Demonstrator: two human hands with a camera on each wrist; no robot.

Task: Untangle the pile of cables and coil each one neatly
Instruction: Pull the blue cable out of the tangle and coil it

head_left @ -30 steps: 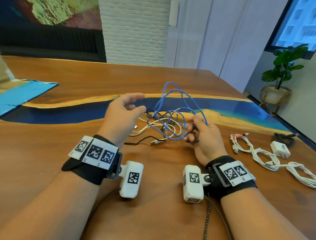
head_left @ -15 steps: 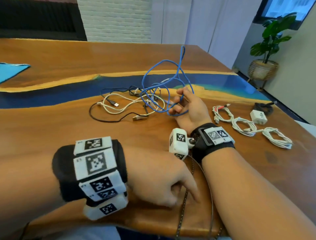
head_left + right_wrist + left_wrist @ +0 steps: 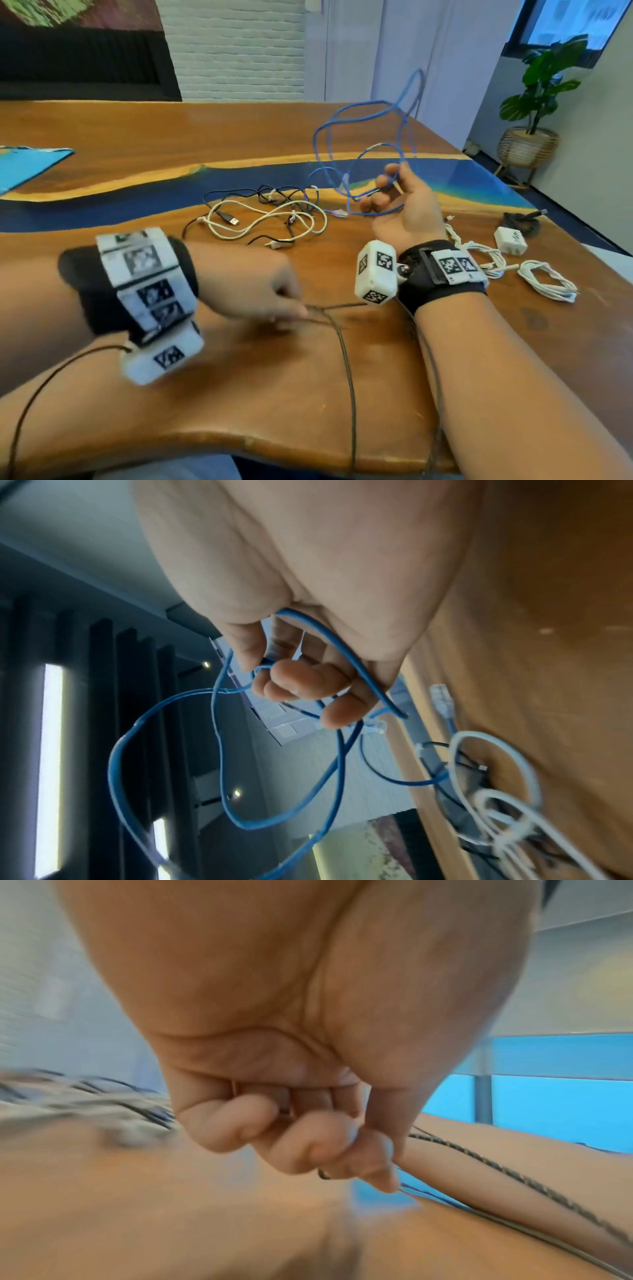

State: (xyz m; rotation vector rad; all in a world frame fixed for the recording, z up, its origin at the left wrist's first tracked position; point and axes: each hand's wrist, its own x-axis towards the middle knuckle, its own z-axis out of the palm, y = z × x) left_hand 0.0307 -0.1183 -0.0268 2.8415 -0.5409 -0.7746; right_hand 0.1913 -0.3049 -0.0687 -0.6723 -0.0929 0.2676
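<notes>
My right hand (image 3: 394,202) is raised palm-up over the wooden table (image 3: 171,137) and grips several loops of a blue network cable (image 3: 322,137). The loops stand up in the air above the hand. In the right wrist view the fingers (image 3: 308,683) curl round the blue cable (image 3: 356,666). One clear plug (image 3: 340,213) of it lies on the table. A pile of white and black cables (image 3: 274,219) lies to the left of that hand. My left hand (image 3: 270,298), blurred, is near the front edge and pinches a dark braided cord (image 3: 346,359), seen between thumb and fingers (image 3: 377,1150).
Coiled white cables (image 3: 548,281) lie at the right, with a white charger (image 3: 510,240) and a black coil (image 3: 520,219) behind them. A blue sheet (image 3: 27,164) covers the far left. A potted plant (image 3: 534,102) stands beyond the table's right side.
My right hand has lifted the blue cable higher, away from the pile. My left hand left the pile, dropped to the front of the table and took hold of the braided cord.
</notes>
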